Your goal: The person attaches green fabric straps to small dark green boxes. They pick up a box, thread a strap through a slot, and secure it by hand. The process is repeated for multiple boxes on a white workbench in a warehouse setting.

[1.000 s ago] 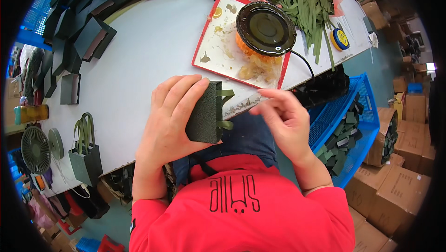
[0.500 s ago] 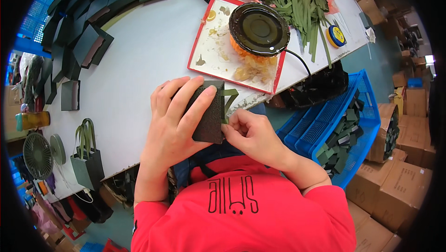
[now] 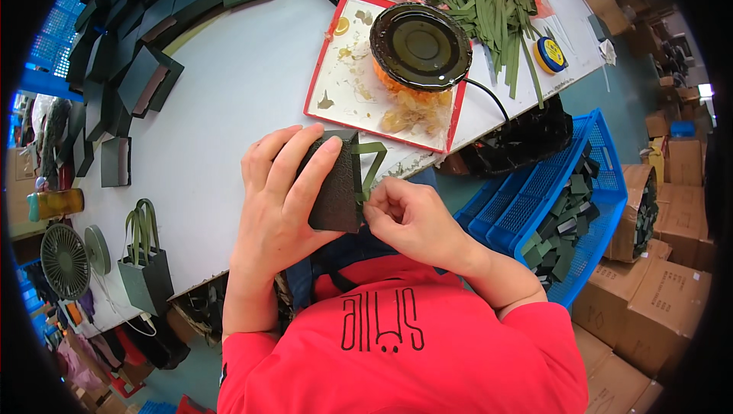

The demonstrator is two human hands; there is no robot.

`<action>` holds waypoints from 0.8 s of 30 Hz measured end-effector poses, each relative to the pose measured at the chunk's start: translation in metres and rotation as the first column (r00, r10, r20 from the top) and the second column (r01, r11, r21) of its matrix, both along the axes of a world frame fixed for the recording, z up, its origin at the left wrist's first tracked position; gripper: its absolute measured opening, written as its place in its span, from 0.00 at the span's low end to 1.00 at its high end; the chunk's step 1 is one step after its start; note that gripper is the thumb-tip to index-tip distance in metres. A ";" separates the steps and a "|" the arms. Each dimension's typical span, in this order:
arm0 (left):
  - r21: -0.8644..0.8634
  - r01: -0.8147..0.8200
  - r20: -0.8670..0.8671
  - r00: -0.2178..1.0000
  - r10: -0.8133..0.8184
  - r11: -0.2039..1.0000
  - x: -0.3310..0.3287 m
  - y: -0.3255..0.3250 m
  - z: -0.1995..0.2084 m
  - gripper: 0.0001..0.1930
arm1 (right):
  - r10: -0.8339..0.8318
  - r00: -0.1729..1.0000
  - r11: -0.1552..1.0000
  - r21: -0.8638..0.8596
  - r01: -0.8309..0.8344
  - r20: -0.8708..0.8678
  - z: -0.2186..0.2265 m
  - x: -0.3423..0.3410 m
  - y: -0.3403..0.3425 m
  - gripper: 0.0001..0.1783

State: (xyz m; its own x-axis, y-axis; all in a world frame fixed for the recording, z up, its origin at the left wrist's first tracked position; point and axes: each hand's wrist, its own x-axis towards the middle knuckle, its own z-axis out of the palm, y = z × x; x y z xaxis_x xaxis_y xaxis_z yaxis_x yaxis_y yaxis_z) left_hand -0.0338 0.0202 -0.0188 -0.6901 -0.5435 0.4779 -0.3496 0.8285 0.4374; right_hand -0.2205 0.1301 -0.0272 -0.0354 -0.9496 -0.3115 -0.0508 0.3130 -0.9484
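My left hand point(image 3: 279, 185) is wrapped over a small dark green box point(image 3: 336, 193), holding it above the table's front edge. From the box's right side a flat green ribbon point(image 3: 372, 156) stands out in a loop. At the loop's lower end, my right hand point(image 3: 408, 215) pinches the ribbon against the box, thumb and fingers pressed together. What lies exactly under those fingertips is hidden. Beyond the hands sits a round dark pot of brownish liquid point(image 3: 421, 46) on a white, red-rimmed tray point(image 3: 324, 112) stained with dried drips.
Green ribbons point(image 3: 481, 2) lie heaped behind the pot, beside a yellow-and-blue round tin point(image 3: 549, 55). Many dark green boxes point(image 3: 145, 82) stand at the far left. A green bag point(image 3: 145, 277) and a fan point(image 3: 66, 260) are left; a blue crate point(image 3: 603, 185) of green pieces is right.
The box and both hands have shifted slightly left. The ribbon loop now stands out wider from the box, while both grips stay the same.
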 end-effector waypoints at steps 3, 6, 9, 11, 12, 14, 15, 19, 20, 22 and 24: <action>-0.003 0.000 -0.003 1.000 0.000 1.000 0.000 0.000 0.000 0.43 | -0.012 1.000 1.000 0.020 0.012 0.024 0.001 0.001 -0.002 0.07; -0.006 0.005 -0.007 1.000 -0.005 1.000 0.000 0.000 0.000 0.43 | -0.025 0.998 0.999 0.040 0.023 0.054 -0.001 0.001 -0.001 0.08; -0.014 0.009 -0.028 1.000 -0.010 1.000 0.000 0.000 -0.002 0.44 | -0.039 0.997 0.999 0.040 0.036 0.061 -0.006 0.003 -0.002 0.08; -0.018 0.013 -0.044 0.999 -0.014 1.000 0.000 -0.001 -0.003 0.44 | -0.049 0.996 0.998 0.040 0.046 0.071 -0.008 0.004 -0.002 0.09; -0.019 0.017 -0.050 0.999 -0.018 1.000 0.001 -0.001 -0.003 0.44 | -0.047 0.996 0.998 0.049 0.044 0.071 -0.007 0.004 -0.003 0.10; -0.011 0.016 -0.054 0.998 -0.017 1.000 0.001 -0.001 -0.003 0.45 | -0.043 0.997 0.997 0.065 0.038 0.071 -0.005 0.005 -0.004 0.11; -0.001 0.012 -0.052 0.999 -0.012 1.000 0.001 -0.001 -0.002 0.46 | -0.049 0.996 0.997 0.062 0.044 0.080 -0.006 0.005 -0.003 0.11; 0.063 0.006 -0.070 0.998 -0.001 0.998 0.002 -0.001 -0.002 0.48 | -0.019 0.998 0.999 0.047 0.016 0.059 -0.002 0.003 -0.002 0.12; 0.066 0.005 -0.062 0.998 -0.001 0.998 0.002 -0.001 -0.001 0.49 | 0.001 0.999 0.999 0.043 -0.003 0.041 0.003 0.000 -0.001 0.12; 0.073 0.003 -0.046 0.999 0.000 0.997 0.003 -0.002 0.000 0.50 | -0.032 0.992 0.999 0.012 0.034 -0.119 0.014 -0.006 0.001 0.11; 0.074 0.003 -0.036 0.999 0.000 0.997 0.003 -0.002 0.001 0.50 | -0.082 0.929 0.990 -0.136 0.035 -0.361 0.015 -0.010 0.003 0.09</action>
